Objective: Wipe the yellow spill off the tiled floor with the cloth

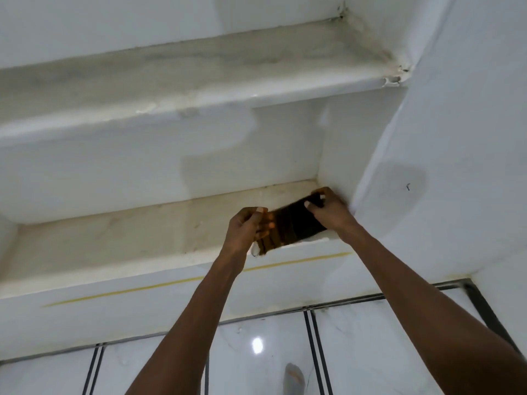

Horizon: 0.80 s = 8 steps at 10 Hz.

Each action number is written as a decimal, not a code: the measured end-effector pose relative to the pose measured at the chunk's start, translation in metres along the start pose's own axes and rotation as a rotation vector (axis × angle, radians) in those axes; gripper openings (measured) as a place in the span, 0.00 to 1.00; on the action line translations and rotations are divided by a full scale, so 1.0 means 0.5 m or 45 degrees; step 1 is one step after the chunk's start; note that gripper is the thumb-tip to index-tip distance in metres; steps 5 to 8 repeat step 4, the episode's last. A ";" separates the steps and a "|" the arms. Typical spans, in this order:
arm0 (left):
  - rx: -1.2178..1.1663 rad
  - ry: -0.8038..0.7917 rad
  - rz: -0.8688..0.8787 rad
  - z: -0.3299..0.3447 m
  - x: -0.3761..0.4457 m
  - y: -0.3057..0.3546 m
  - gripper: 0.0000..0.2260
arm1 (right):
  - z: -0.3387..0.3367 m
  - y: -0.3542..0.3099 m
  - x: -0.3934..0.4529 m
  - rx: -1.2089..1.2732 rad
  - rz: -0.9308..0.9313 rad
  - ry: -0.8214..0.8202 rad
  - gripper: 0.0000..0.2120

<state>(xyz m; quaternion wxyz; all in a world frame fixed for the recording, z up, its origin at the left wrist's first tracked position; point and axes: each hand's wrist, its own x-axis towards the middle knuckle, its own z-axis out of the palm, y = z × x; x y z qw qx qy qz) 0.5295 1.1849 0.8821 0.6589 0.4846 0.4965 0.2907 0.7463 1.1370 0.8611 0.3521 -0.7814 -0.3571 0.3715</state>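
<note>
A dark brown striped cloth (293, 223) is stretched between both my hands above the lower stone shelf (142, 232), near its right corner. My left hand (248, 226) pinches the cloth's left end. My right hand (330, 209) grips its right end close to the white wall. The glossy tiled floor (256, 360) lies below my forearms. No yellow spill shows on the floor; a thin yellow line (171, 282) runs along the shelf's front face.
An upper stone shelf (199, 69) runs above the lower one. A white wall (456, 138) juts out on the right. Dark grout lines (318, 349) cross the floor. A grey smudge (295, 377) sits on the floor near the bottom.
</note>
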 end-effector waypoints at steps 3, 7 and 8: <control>0.121 -0.049 -0.067 0.037 0.081 -0.016 0.11 | 0.020 0.028 0.007 -0.386 -0.256 0.210 0.31; 0.138 -0.076 -0.044 0.048 0.085 -0.019 0.11 | 0.009 0.034 -0.040 -0.206 -0.359 0.251 0.22; 0.138 -0.076 -0.044 0.048 0.085 -0.019 0.11 | 0.009 0.034 -0.040 -0.206 -0.359 0.251 0.22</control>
